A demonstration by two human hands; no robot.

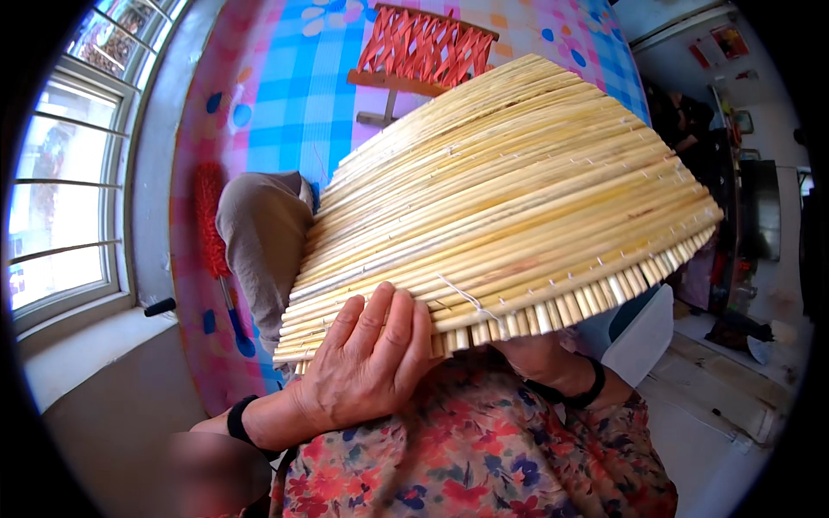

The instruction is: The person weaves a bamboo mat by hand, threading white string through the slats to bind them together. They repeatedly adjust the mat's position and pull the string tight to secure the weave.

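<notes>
A round mat of pale straw stalks (509, 198) fills the middle of the frame, tilted up toward the upper right. The left hand (367, 363) lies at its lower edge, fingers (380, 315) curled over the top of the stalks and gripping the rim. The right hand (540, 358) sits under the edge at lower center, mostly hidden, so whether it grips cannot be told. Loose white thread (462, 293) shows by the left hand. The mat looks large and held only at one edge; it could sag or slip, and a snagged thread might loosen the stalks.
</notes>
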